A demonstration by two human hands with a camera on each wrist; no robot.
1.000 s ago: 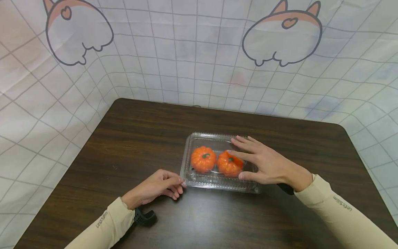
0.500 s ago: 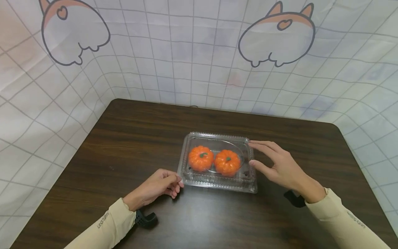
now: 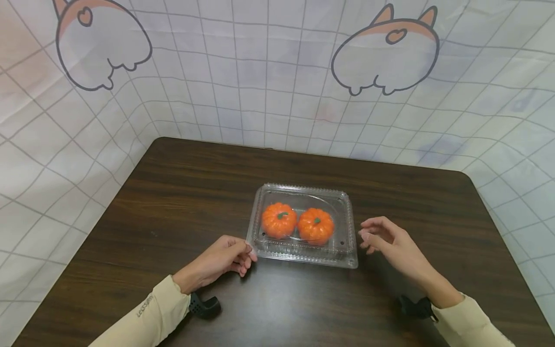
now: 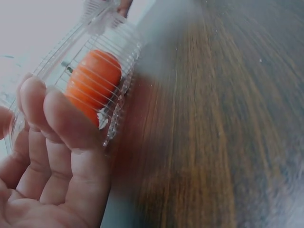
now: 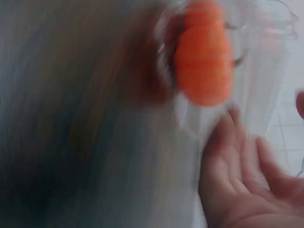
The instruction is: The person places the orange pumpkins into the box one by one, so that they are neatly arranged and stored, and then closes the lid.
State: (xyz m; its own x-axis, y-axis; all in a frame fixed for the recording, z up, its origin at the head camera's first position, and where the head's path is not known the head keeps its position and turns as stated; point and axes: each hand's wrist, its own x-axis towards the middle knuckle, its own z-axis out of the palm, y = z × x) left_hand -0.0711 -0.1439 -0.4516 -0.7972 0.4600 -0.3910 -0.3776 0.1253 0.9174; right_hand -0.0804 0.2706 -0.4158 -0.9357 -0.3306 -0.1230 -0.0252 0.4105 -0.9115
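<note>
Head view shows your left hand (image 3: 221, 260) resting on the table (image 3: 182, 193) with its fingers curled, the fingertips (image 3: 248, 254) against the near left corner of the clear plastic clamshell box (image 3: 303, 250); whether they pinch the rim or only touch it cannot be told. Your left wrist view has those same fingers (image 4: 57, 118) bent beside the ribbed wall of the box (image 4: 118, 61), with one orange pumpkin (image 4: 92, 80) showing through the plastic.

Your right hand (image 3: 390, 243) hangs just off the box's right side, fingers loosely curled, holding nothing and apart from the plastic. Your right wrist view is badly blurred; it shows only the hand (image 5: 242, 185) near the box wall and an orange shape (image 5: 204, 61) behind it.

The box sits near the middle of the table with its lid down. Inside, two small pumpkins lie side by side, the left pumpkin (image 3: 279, 220) and the right pumpkin (image 3: 315, 225), touching or nearly so, each with a green stem on top.

Behind the table hangs a white grid-patterned cloth (image 3: 269, 86) printed with cartoon animal shapes.
</note>
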